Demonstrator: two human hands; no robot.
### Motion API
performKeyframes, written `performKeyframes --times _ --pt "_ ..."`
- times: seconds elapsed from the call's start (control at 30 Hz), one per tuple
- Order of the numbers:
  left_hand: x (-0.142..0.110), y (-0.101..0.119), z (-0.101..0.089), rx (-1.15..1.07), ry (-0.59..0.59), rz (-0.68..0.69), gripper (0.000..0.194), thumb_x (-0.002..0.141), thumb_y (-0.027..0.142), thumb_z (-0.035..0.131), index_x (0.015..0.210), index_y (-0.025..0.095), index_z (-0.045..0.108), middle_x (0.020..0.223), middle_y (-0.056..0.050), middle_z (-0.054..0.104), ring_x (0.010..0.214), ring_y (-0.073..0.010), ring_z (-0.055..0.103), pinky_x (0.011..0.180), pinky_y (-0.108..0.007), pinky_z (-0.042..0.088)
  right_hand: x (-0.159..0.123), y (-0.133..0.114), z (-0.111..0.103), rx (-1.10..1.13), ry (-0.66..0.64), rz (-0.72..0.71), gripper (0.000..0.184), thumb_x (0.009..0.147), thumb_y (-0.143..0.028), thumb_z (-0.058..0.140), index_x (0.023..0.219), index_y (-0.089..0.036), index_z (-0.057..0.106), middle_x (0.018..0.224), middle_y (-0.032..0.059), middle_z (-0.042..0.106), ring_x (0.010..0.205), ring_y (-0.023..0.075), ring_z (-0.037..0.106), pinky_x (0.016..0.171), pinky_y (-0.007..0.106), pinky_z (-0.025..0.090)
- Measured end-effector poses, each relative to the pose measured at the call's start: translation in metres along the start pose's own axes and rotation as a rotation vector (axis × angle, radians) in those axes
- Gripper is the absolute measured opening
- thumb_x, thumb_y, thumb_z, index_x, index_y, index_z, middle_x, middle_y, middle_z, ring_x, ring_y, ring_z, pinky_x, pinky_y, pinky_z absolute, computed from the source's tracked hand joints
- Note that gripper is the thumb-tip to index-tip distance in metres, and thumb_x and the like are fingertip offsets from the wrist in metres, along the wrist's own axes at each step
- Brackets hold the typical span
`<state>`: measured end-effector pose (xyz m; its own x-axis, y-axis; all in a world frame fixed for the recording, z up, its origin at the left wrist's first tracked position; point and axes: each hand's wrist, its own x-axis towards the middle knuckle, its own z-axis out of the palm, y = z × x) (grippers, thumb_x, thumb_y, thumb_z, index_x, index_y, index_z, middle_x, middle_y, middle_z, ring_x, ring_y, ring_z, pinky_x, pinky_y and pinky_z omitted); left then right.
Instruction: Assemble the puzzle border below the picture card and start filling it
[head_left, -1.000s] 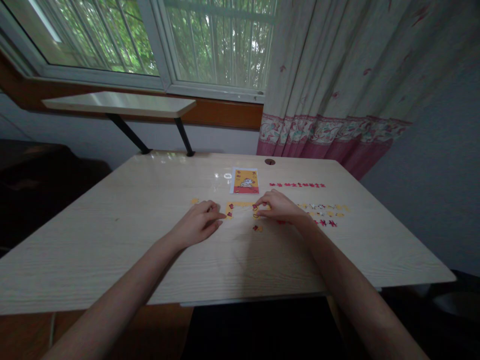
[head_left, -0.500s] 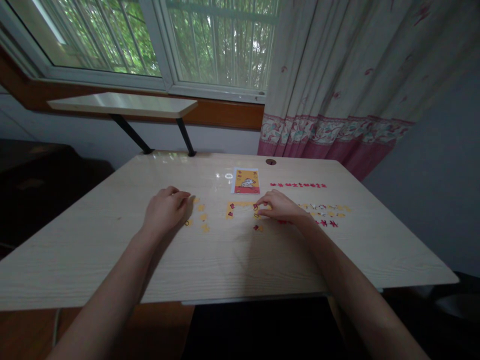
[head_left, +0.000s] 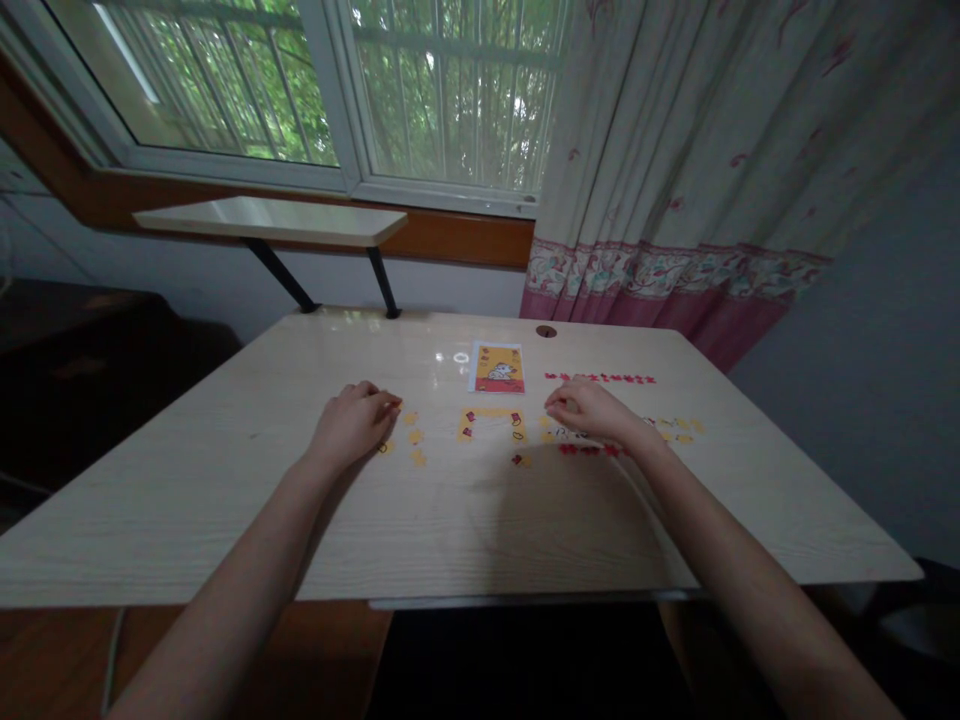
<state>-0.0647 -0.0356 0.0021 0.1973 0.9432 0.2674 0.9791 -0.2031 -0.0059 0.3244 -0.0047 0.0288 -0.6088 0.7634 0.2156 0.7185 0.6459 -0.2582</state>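
My left hand [head_left: 352, 427] is at the left end of a loose group of yellow jigsaw puzzle pieces [head_left: 416, 437], its fingertips pinched together beside them. Whatever lies between those fingertips is too small to make out. To the right, my right hand [head_left: 589, 408] hovers over the rows of pieces, thumb and index finger closed together; I cannot see clearly what they hold. Between the hands lies a partly joined puzzle frame [head_left: 491, 412], yellow with dark red marks. A separate red-and-yellow piece [head_left: 521, 460] sits just below it.
Behind the puzzle lies a picture card [head_left: 499, 370] with a white animal on yellow and red. A row of red pieces [head_left: 600, 378] runs at the back right. More red pieces [head_left: 581, 450] and yellow pieces [head_left: 682, 426] lie around my right forearm. A raised shelf [head_left: 270, 215] stands at the back left.
My right hand has moved right, away from the puzzle frame's right side to above the loose pieces. My left hand stays by the yellow pieces. The view has shifted slightly.
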Motion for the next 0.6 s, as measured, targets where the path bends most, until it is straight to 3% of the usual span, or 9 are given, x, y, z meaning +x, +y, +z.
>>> performKeyframes --times 0.2,0.47,0.6 --pt "-0.001 0.000 -0.001 -0.034 0.013 -0.050 0.036 0.086 0.040 0.045 0.100 0.019 0.070 0.093 -0.012 0.062 0.086 -0.0285 0.057 0.072 -0.039 0.045 -0.013 -0.003 0.019 0.050 0.099 0.016 0.023 0.087 -0.027 0.051 0.088 -0.016 0.071 0.082 0.0073 0.069 0.081 0.0192 0.059 0.077 0.031 0.045" --pt "-0.001 -0.005 -0.001 -0.038 -0.044 -0.051 0.038 0.083 0.029 0.043 0.105 0.017 0.071 0.099 -0.014 0.061 0.090 -0.0298 0.057 0.076 -0.040 0.045 -0.014 -0.005 0.022 0.090 0.144 -0.021 0.024 0.088 -0.028 0.050 0.088 -0.016 0.071 0.081 0.0071 0.068 0.079 0.0179 0.059 0.075 0.029 0.045" --pt "0.000 -0.010 0.002 -0.037 -0.043 -0.069 0.038 0.083 0.035 0.044 0.104 0.019 0.071 0.098 -0.013 0.061 0.089 -0.0295 0.057 0.077 -0.040 0.046 -0.015 -0.003 0.027 0.091 0.159 -0.039 0.020 0.087 -0.026 0.053 0.086 -0.017 0.070 0.080 0.0067 0.069 0.078 0.0177 0.059 0.074 0.029 0.045"
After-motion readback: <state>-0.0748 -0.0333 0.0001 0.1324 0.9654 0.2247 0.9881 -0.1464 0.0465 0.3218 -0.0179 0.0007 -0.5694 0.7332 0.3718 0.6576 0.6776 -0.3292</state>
